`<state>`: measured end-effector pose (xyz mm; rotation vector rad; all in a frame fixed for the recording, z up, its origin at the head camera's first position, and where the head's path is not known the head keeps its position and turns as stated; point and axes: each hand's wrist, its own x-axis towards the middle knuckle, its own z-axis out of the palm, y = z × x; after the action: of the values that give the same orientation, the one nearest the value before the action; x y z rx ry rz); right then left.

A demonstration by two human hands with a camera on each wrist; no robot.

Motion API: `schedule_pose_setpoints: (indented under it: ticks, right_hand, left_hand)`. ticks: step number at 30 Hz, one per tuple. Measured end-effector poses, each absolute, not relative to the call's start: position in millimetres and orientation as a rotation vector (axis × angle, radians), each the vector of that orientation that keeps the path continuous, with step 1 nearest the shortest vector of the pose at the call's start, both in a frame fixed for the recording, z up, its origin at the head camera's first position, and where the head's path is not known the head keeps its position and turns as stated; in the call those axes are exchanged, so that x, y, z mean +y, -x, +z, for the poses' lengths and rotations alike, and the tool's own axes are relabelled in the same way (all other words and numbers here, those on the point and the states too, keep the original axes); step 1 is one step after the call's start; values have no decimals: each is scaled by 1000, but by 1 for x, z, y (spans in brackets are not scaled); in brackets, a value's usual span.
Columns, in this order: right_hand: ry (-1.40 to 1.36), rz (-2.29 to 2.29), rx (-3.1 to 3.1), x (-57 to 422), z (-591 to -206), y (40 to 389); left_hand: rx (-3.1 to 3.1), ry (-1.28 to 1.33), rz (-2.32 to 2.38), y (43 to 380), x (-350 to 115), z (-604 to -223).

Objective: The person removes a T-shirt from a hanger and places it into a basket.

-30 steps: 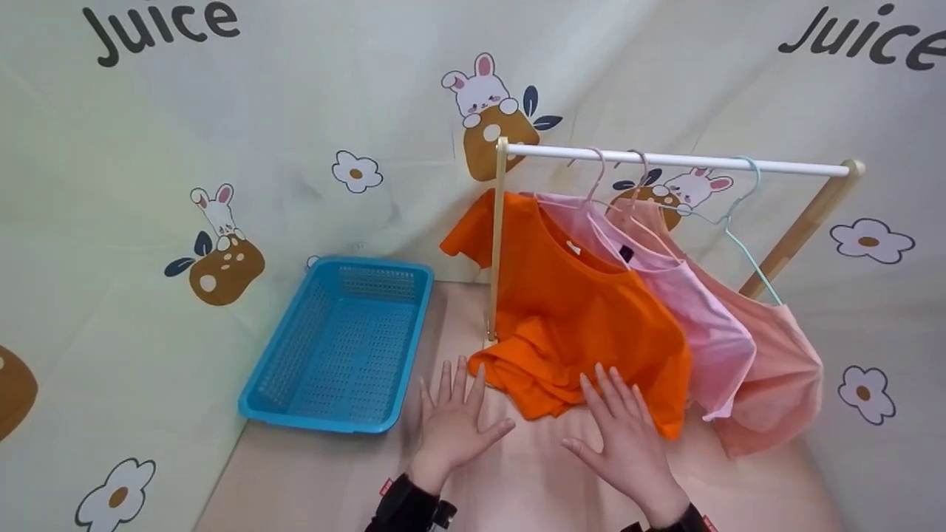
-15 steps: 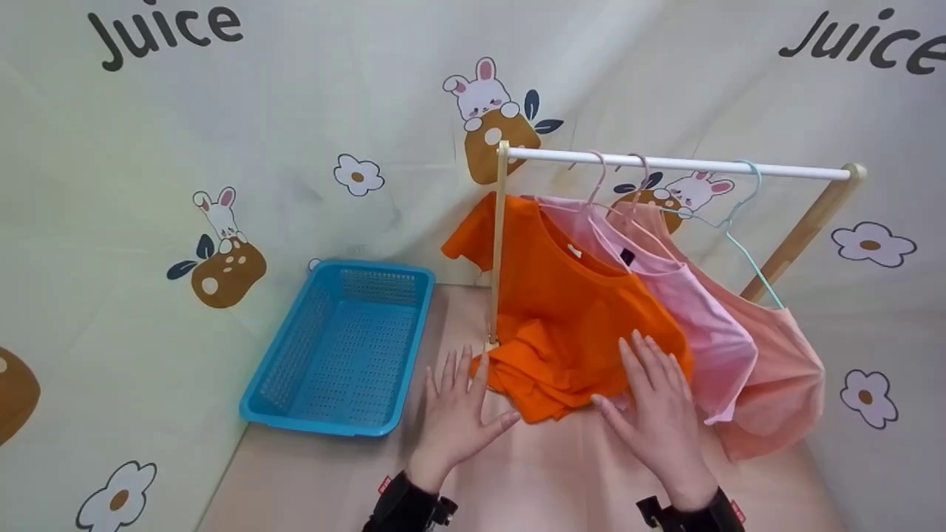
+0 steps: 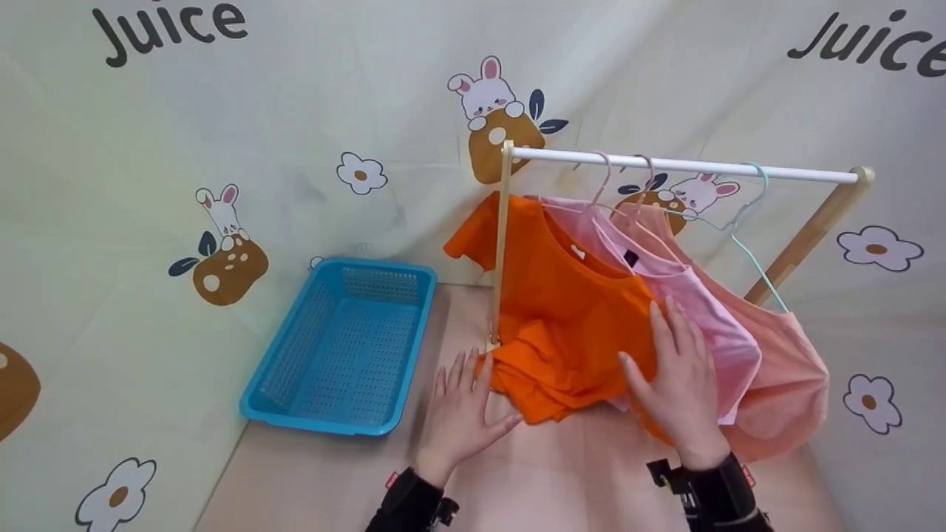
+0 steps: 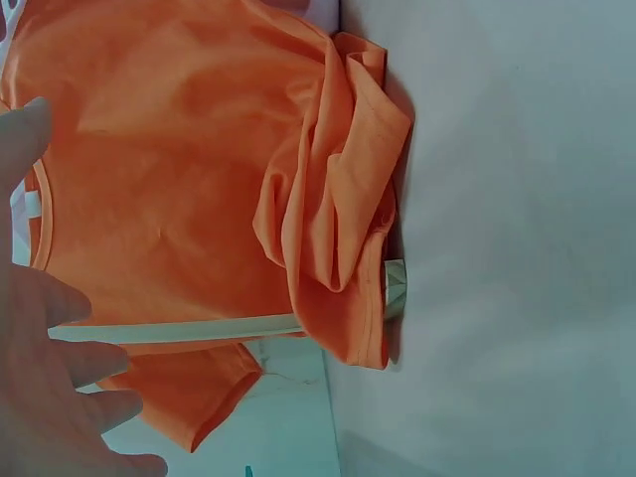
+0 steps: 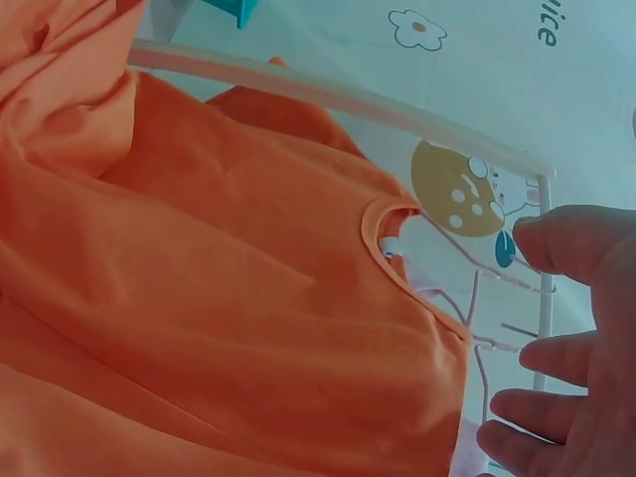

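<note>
An orange T-shirt (image 3: 584, 303) hangs from a pink hanger (image 3: 604, 177) on the white rail, its lower part bunched on the table. My right hand (image 3: 680, 384), fingers spread, is in front of the shirt's right side; I cannot tell whether it touches the cloth. My left hand (image 3: 462, 414) hovers with spread fingers at the bunched hem, holding nothing. In the left wrist view, the left hand (image 4: 60, 388) lies beside the orange shirt (image 4: 179, 169). The right wrist view has the right hand (image 5: 566, 368) near the shirt's collar (image 5: 383, 238).
Behind the orange shirt hang a pink shirt (image 3: 717, 332) and a peach garment (image 3: 791, 384), the latter on a mint hanger (image 3: 754, 258). The rack has a white rail (image 3: 687, 164) and wooden posts (image 3: 820, 229). A blue basket (image 3: 340, 428) stands at left.
My right hand has moved to the right and farther up along the orange shirt. My left hand has stayed nearly in place. The shirts and basket look unchanged.
</note>
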<state>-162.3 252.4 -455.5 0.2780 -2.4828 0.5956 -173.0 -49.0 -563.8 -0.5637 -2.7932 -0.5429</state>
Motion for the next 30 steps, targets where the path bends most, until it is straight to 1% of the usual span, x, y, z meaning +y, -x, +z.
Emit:
schedule_pose_setpoints:
  ticks: [13, 20, 30]
  right_hand:
    - [-247, 591, -2468, 247, -446, 195]
    - [-142, 628, -2519, 241, -441, 216]
    - [-77, 676, -2440, 244, -434, 220]
  left_hand:
    - [-2744, 593, -539, 174, -35, -574]
    - [-2753, 607, -558, 174, -29, -574]
    - [-2732, 644, -575, 176, -24, -569]
